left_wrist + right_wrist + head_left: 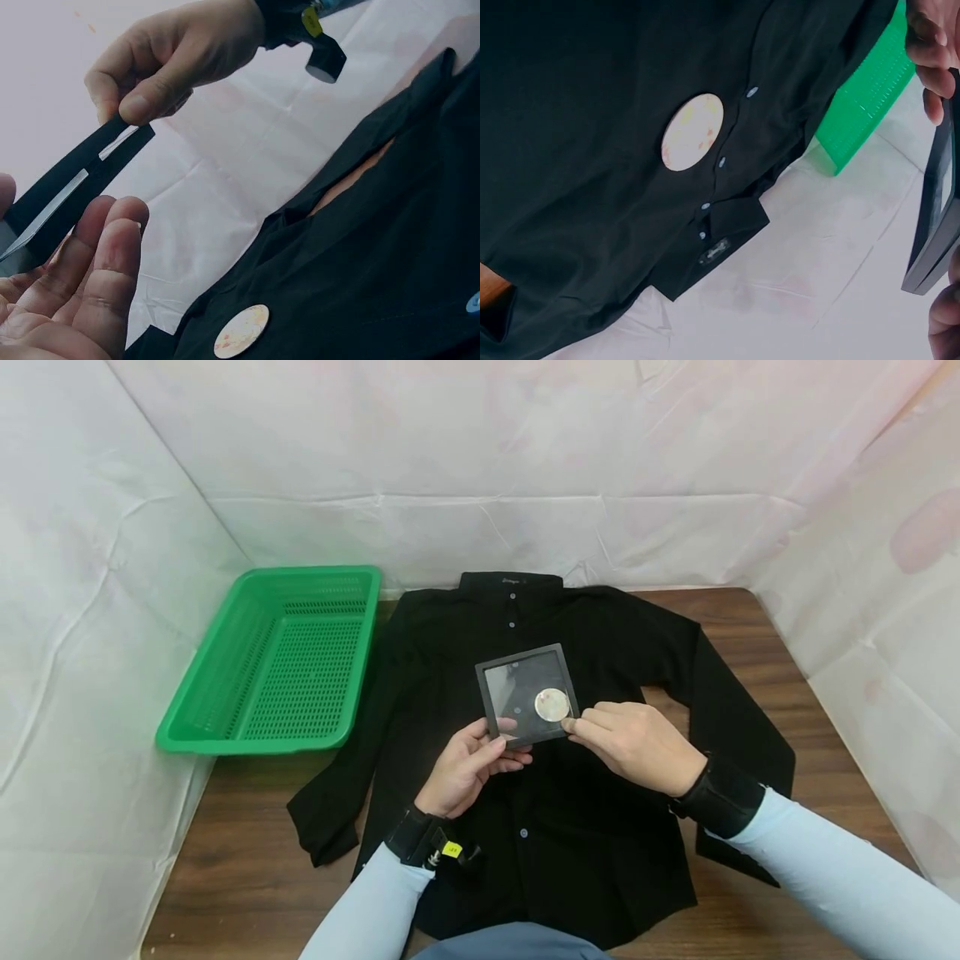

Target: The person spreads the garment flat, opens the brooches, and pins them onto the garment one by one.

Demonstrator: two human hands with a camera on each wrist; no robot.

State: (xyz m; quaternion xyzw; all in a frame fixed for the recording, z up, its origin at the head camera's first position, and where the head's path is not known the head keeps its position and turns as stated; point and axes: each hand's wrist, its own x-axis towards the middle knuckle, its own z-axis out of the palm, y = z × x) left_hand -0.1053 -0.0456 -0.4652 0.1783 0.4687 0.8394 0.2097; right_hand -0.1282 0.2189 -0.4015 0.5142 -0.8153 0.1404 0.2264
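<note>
Both my hands hold a thin square black frame (519, 657) with a see-through middle, raised over a black button-up shirt (600, 852). My left hand (467, 768) grips its lower-left corner, thumb on the front face and fingers behind. At the lower-right corner my right hand (633, 742) pinches the edge between thumb and fingers. Through the clear middle shows a round whitish disc (552, 704); in the right wrist view the disc (693, 133), with pinkish and yellow marks, lies on the shirt beside its buttons. Pale strips show along the frame's edge (71, 169) in the left wrist view.
An openwork green plastic basket (255, 747) stands on the left of the brown wooden table (247, 877). The shirt lies spread out, collar (480, 582) at the back and sleeves to both sides. White sheeting (465, 435) walls the table at the back and sides.
</note>
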